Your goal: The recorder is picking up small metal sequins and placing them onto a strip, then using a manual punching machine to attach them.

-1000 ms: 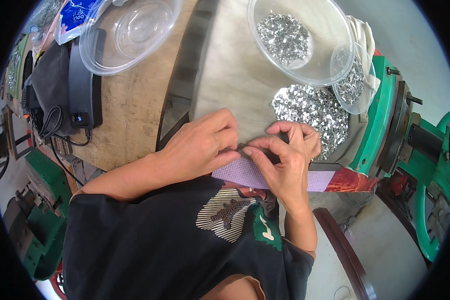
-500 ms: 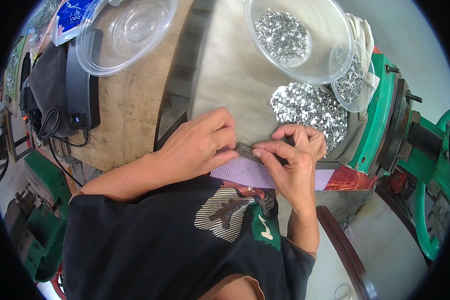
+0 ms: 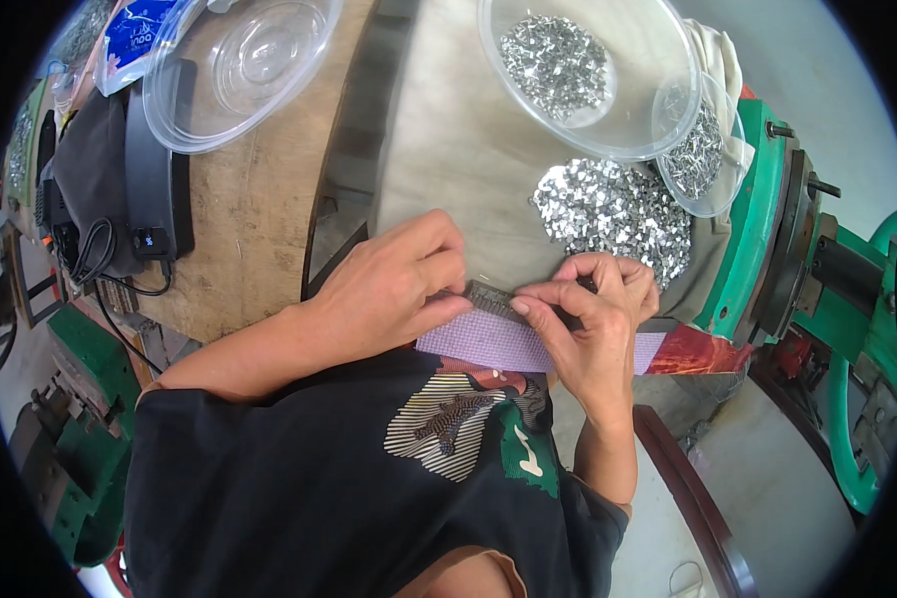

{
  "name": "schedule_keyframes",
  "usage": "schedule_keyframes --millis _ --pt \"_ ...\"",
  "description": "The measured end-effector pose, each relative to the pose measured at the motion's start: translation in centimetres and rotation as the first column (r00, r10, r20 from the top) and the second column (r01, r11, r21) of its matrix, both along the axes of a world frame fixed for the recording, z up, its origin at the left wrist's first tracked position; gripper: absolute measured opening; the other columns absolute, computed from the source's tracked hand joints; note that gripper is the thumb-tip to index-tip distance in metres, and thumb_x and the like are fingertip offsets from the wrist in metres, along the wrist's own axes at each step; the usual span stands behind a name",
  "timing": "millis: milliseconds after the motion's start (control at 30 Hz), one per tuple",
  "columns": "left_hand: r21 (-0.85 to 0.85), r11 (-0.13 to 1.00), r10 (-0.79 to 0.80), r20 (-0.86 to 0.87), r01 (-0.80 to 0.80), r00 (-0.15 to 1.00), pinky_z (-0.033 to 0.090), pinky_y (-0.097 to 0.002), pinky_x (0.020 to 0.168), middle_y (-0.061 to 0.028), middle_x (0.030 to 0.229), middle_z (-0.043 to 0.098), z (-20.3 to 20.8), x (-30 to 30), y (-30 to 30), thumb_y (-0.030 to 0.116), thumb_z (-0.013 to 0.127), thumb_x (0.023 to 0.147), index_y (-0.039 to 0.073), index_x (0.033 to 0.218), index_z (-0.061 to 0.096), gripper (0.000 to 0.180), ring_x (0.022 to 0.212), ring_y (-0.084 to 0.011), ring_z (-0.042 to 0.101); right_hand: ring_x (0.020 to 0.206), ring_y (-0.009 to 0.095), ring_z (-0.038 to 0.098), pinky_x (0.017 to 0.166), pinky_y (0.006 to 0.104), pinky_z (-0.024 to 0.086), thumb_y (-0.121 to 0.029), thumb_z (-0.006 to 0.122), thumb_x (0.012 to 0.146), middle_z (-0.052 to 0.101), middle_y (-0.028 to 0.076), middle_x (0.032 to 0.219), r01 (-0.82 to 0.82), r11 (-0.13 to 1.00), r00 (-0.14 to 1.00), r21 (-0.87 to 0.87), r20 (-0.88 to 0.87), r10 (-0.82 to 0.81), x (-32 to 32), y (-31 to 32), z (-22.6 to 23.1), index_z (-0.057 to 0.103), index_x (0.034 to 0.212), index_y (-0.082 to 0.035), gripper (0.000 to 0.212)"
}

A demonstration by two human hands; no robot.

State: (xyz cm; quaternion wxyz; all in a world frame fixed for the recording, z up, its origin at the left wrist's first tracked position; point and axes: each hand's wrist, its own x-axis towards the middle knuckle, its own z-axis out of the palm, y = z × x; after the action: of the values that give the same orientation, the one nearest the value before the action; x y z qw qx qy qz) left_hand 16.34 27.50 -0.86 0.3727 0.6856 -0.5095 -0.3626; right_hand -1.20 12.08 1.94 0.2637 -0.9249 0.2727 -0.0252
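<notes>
A small grey metal block with fine ridges [image 3: 491,300] lies at the near edge of the cloth-covered surface, just above a lilac woven strip [image 3: 483,337]. My left hand [image 3: 401,281] is closed in a pinch at the block's left end, fingertips against it. At its right end, my right hand [image 3: 596,311] has thumb and index finger pressed together by the block; anything between those tips is too small to make out. Beyond my right hand lies a heap of small shiny metal pieces [image 3: 613,214].
A clear plastic tub [image 3: 658,125] with metal pieces stands at the back, a smaller clear bowl [image 3: 713,189] of thin metal parts beside it. Green machinery [image 3: 747,229] borders the right. On the wooden table [image 3: 254,214] are a clear lid [image 3: 209,115] and a black device with a cable [image 3: 154,169].
My right thumb and index finger have shifted slightly right, exposing more of the ridged block. My left hand keeps its pinch at the other end. The whole view has shifted a little.
</notes>
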Motion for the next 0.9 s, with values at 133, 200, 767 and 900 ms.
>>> schedule_keyframes --millis 133,200,767,900 --pt "-0.021 1.0 0.009 0.039 -0.008 0.999 0.048 -0.0352 0.065 -0.0078 0.097 0.055 -0.2 0.0 0.0 0.012 0.084 0.076 0.004 0.085 0.063 0.024 0.079 -0.0238 0.059 0.101 0.023 0.047 0.097 0.0445 0.025 -0.03 0.085 0.071 0.057 -0.004 0.091 0.01 1.0 1.0 0.021 -0.017 -0.01 0.0 0.0 -0.1 0.081 0.08 -0.02 0.014" --pt "-0.03 0.999 0.014 0.036 -0.013 0.999 0.047 -0.0351 0.064 -0.0076 0.097 0.055 -0.2 0.0 0.0 0.012 0.084 0.076 0.004 0.084 0.063 0.024 0.078 -0.0236 0.059 0.1 0.023 0.047 0.097 0.0444 0.024 -0.03 0.085 0.071 0.057 -0.004 0.09 0.01 1.0 1.0 0.012 -0.004 -0.01 -0.2 -0.2 0.1 0.081 0.081 -0.02 0.014" --pt "-0.007 1.0 0.013 0.05 -0.013 0.999 0.047 -0.036 0.065 -0.0073 0.097 0.054 -0.3 0.0 -0.1 0.011 0.084 0.074 0.004 0.083 0.063 0.024 0.08 -0.0244 0.059 0.098 0.023 0.046 0.096 0.0449 0.025 -0.031 0.084 0.072 0.055 -0.005 0.086 0.055 0.998 0.998 0.001 -0.019 -0.055 -1.4 -0.4 0.2 0.08 0.08 -0.02 0.014" --pt "-0.003 1.0 0.009 0.031 -0.009 0.999 0.049 -0.0412 0.068 -0.0088 0.095 0.054 0.0 -0.1 -0.1 0.007 0.08 0.075 0.002 0.083 0.06 0.022 0.081 -0.0294 0.06 0.098 0.023 0.046 0.096 0.0445 0.025 -0.032 0.085 0.072 0.055 -0.005 0.086 0.052 0.999 0.998 0.002 -0.033 -0.051 -1.4 -0.3 0.0 0.08 0.081 -0.02 0.015"
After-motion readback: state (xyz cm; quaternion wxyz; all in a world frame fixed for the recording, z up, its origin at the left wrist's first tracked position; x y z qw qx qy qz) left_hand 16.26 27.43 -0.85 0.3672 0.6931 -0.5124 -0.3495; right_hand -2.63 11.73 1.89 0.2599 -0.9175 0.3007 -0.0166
